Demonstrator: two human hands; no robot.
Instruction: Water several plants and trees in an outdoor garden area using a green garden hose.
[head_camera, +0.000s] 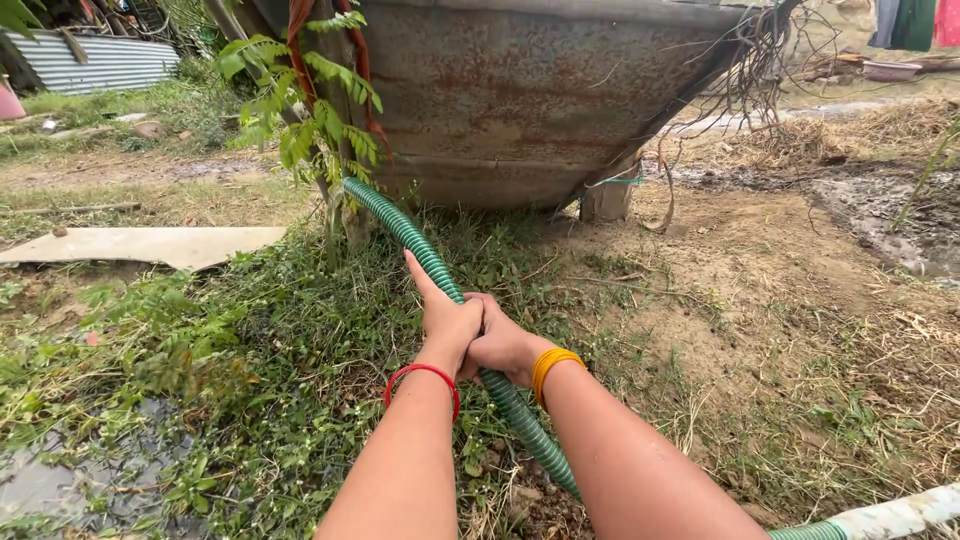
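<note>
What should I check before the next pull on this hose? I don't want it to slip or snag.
1. Left hand closed on the hose: ok.
2. Right hand closed on the hose, touching the left: ok.
3. Hose free of kinks between the hands and the tank: ok, it runs in one smooth curve.
4. Far end of the hose free: cannot tell, it goes behind the leafy plant at the tank.
5. Joint with the white pipe sound: cannot tell, it sits at the picture's edge.
6. Dry footing: cannot tell, feet are out of view.

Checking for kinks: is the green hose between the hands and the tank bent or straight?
Straight: the green ribbed hose runs in one unbent line from both hands to the rusty tank.
</note>
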